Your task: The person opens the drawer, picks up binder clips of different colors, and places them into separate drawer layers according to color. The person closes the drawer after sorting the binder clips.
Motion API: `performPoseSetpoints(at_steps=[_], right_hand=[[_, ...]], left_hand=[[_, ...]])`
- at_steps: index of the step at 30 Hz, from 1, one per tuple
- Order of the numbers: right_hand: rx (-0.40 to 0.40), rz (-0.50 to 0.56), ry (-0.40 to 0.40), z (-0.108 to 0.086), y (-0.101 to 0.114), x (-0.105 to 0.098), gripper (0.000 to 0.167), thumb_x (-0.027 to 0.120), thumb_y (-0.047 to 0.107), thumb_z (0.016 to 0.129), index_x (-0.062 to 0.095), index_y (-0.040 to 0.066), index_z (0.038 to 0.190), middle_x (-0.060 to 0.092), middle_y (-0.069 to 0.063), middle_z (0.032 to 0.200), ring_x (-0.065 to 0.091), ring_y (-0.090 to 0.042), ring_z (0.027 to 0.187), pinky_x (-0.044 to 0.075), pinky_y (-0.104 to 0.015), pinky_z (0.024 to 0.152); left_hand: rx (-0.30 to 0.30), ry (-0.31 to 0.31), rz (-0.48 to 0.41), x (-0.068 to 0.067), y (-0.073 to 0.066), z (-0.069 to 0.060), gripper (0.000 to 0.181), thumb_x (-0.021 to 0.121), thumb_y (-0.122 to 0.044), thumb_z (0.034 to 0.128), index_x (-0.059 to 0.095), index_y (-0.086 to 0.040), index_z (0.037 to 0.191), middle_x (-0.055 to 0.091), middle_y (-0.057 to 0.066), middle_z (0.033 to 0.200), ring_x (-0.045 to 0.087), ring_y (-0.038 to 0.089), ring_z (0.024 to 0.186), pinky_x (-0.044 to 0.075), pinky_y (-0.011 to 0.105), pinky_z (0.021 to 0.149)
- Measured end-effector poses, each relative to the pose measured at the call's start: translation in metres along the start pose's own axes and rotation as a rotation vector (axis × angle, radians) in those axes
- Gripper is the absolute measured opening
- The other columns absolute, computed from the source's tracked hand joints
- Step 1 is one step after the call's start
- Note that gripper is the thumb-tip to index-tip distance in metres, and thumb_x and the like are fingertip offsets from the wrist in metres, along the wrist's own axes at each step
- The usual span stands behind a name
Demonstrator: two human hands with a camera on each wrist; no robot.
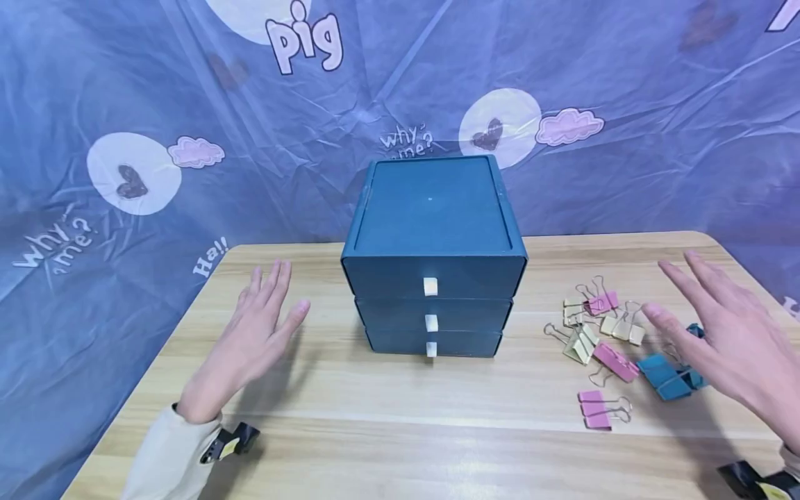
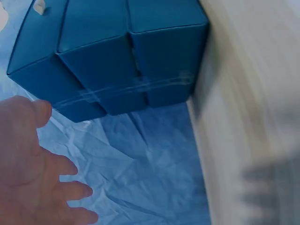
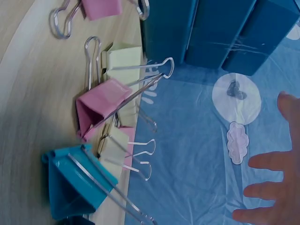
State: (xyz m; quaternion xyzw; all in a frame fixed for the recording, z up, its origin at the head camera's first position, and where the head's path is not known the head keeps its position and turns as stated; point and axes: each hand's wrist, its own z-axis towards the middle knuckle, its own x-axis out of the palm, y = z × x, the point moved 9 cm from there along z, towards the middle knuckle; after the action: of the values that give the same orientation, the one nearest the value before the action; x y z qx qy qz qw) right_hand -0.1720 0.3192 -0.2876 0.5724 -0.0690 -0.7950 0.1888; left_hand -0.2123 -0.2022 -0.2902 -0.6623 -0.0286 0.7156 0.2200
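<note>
A dark blue unit of three stacked drawers [image 1: 431, 208] with small white pull tabs stands mid-table, every drawer closed. Left of it, my left hand [image 1: 250, 330] hovers over the table with fingers extended and holds nothing. My right hand [image 1: 731, 326] is spread above the right side, also holding nothing. Beneath and beside it lie several binder clips: pink ones [image 1: 594, 410], cream ones [image 1: 581, 344] and blue ones [image 1: 665, 375]. The right hand partly hides the blue clips. In the right wrist view a blue binder clip [image 3: 79, 180] is nearest the camera.
The light wood table [image 1: 375, 451] backs onto a creased blue printed cloth [image 1: 350, 104], which also hangs along the left. A dark band with a camera mount [image 1: 228, 441] is on the left wrist, and a similar one [image 1: 759, 482] on the right.
</note>
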Motion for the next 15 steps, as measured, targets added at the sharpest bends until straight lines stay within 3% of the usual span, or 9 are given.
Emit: performPoseSetpoints(at_steps=[5, 7, 8, 10, 11, 13, 15], right_hand=[[0.018, 0.077, -0.068, -0.002, 0.004, -0.007, 0.061, 0.054, 0.024, 0.098, 0.029, 0.006, 0.152, 0.014, -0.021, 0.158, 0.015, -0.053, 0.138, 0.007, -0.065, 0.110], [0.018, 0.091, -0.101, -0.002, 0.007, -0.010, 0.055, 0.055, 0.022, 0.098, 0.038, 0.001, 0.146, 0.031, -0.029, 0.149, 0.028, -0.056, 0.131, 0.018, -0.068, 0.103], [0.017, 0.090, -0.114, -0.002, 0.009, -0.010, 0.051, 0.055, 0.021, 0.098, 0.042, 0.000, 0.142, 0.040, -0.031, 0.141, 0.035, -0.056, 0.125, 0.025, -0.065, 0.099], [0.016, 0.082, -0.122, -0.001, 0.013, -0.010, 0.043, 0.056, 0.021, 0.097, 0.050, -0.004, 0.132, 0.053, -0.032, 0.123, 0.047, -0.052, 0.110, 0.038, -0.045, 0.088], [0.015, 0.081, -0.123, -0.001, 0.015, -0.010, 0.040, 0.056, 0.021, 0.097, 0.052, -0.004, 0.128, 0.057, -0.032, 0.115, 0.051, -0.047, 0.104, 0.040, -0.036, 0.082], [0.010, 0.095, -0.119, 0.000, 0.019, -0.008, 0.032, 0.056, 0.021, 0.097, 0.057, -0.002, 0.119, 0.062, -0.028, 0.104, 0.058, -0.021, 0.097, 0.037, -0.020, 0.069], [0.012, 0.118, -0.102, 0.001, 0.023, -0.005, 0.027, 0.057, 0.021, 0.097, 0.060, 0.000, 0.115, 0.065, -0.024, 0.101, 0.053, 0.005, 0.092, 0.034, -0.009, 0.061]], left_hand=[[0.090, -0.038, -0.023, -0.011, -0.015, 0.004, 0.069, 0.029, -0.045, 0.1042, 0.004, -0.005, 0.155, 0.002, 0.012, 0.161, -0.006, 0.031, 0.146, 0.003, 0.050, 0.117], [0.137, -0.053, -0.037, -0.015, -0.024, 0.007, 0.068, 0.030, -0.042, 0.1047, 0.005, -0.004, 0.155, 0.004, 0.011, 0.161, 0.000, 0.030, 0.147, 0.006, 0.048, 0.118], [0.161, -0.057, -0.048, -0.017, -0.028, 0.008, 0.067, 0.031, -0.041, 0.1049, 0.006, -0.004, 0.155, 0.005, 0.011, 0.161, 0.002, 0.029, 0.147, 0.008, 0.047, 0.118], [0.214, -0.063, -0.066, -0.020, -0.038, 0.011, 0.065, 0.032, -0.038, 0.1052, 0.008, -0.004, 0.155, 0.007, 0.011, 0.161, 0.008, 0.029, 0.147, 0.012, 0.046, 0.117], [0.235, -0.064, -0.073, -0.021, -0.043, 0.012, 0.064, 0.033, -0.037, 0.1054, 0.008, -0.004, 0.155, 0.008, 0.010, 0.160, 0.010, 0.028, 0.147, 0.013, 0.046, 0.117], [0.264, -0.065, -0.084, -0.023, -0.050, 0.014, 0.063, 0.033, -0.036, 0.1055, 0.010, -0.005, 0.155, 0.011, 0.010, 0.160, 0.013, 0.026, 0.146, 0.015, 0.045, 0.117], [0.290, -0.081, -0.090, -0.027, -0.057, 0.015, 0.061, 0.034, -0.034, 0.1056, 0.012, -0.005, 0.155, 0.014, 0.010, 0.160, 0.016, 0.026, 0.146, 0.017, 0.044, 0.117]])
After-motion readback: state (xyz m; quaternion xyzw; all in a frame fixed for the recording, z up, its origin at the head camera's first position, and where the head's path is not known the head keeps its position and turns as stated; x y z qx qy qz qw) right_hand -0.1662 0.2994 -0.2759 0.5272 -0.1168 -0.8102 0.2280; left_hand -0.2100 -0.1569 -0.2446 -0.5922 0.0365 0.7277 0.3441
